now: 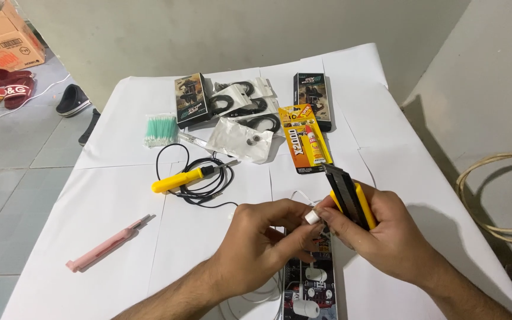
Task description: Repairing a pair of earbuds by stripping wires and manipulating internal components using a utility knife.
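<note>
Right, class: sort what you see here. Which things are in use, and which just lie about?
In use:
left hand
right hand
small white piece
yellow knife

Lying about:
soldering iron
pink tool
glue pack
green swabs
black boxes
clear bags

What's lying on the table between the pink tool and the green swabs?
The head view shows the yellow-handled iron and its coiled black cord roughly between the pink tool and the green swabs; the rest is bare white paper.
</note>
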